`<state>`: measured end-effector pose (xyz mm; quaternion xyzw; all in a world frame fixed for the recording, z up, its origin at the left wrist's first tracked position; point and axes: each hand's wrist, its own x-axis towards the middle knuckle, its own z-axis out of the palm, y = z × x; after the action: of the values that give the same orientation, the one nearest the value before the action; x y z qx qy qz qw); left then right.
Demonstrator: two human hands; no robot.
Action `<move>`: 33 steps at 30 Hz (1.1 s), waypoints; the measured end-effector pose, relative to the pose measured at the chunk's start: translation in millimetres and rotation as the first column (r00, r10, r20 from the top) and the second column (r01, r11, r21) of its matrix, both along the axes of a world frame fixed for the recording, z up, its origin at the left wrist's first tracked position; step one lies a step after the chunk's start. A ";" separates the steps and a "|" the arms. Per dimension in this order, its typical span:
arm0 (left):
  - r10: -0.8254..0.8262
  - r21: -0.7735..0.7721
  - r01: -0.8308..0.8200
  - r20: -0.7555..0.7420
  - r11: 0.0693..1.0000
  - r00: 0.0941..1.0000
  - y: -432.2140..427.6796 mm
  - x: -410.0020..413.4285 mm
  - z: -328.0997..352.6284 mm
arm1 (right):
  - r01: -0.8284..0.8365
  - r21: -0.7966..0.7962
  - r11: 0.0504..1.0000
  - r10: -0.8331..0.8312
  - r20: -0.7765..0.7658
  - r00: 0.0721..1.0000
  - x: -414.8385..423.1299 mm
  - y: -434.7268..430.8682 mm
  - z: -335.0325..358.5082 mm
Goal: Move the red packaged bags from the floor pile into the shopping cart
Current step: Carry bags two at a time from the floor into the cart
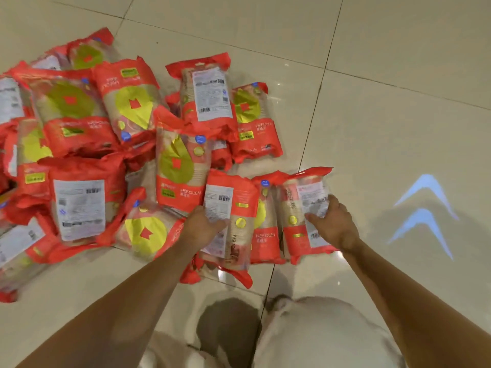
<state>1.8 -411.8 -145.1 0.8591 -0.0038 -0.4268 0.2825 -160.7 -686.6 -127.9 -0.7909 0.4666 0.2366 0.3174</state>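
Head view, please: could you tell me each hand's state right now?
Left hand: grips the front-centre bag.
Right hand: grips the rightmost bag.

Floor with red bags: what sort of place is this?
Probably a shop or its stockroom: many identical red bags with barcode labels lie piled on a glossy tiled floor, and blue arrows are lit onto the tiles.

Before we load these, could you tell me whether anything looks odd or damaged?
Two pale blue chevrons glow on the floor right of the red bags, apparently projected light. The bags lie jumbled, none visibly torn.
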 end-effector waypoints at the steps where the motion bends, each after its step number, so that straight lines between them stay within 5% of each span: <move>1: 0.031 -0.050 -0.034 -0.058 0.998 0.998 -0.1 4.9 -8.2 | 0.042 -0.010 0.999 -0.042 -0.007 0.999 2.4 -7.1 -14.5; 7: 0.098 -0.232 -0.165 -0.276 0.959 0.956 -9.7 12.2 -31.2 | 0.171 0.093 0.981 -0.172 -0.006 0.985 8.6 -35.8 -80.1; 12: 0.247 -0.230 -0.301 -0.236 0.925 0.940 -21.0 1.0 -37.3 | 0.265 0.179 0.947 -0.266 -0.018 0.964 1.6 -45.3 -108.2; 19: 0.377 -0.167 -0.387 -0.088 0.907 0.922 -19.9 -9.8 13.7 | 0.300 0.143 0.943 -0.318 0.126 0.940 7.6 -2.0 -22.7; 25: 0.450 -0.334 -0.435 -0.038 0.836 0.892 -11.4 -2.7 176.2 | 0.295 0.202 0.934 -0.349 0.340 0.873 11.7 2.6 148.6; 33: 0.505 -0.524 -0.382 0.110 0.761 0.856 15.8 18.0 542.7 | 0.262 0.250 0.932 -0.360 0.563 0.744 48.4 33.6 506.8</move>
<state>19.8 -396.0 397.6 0.7820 0.0597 -0.2227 0.5791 -112.3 -653.0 378.9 -0.7083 0.4478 -0.0468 0.5437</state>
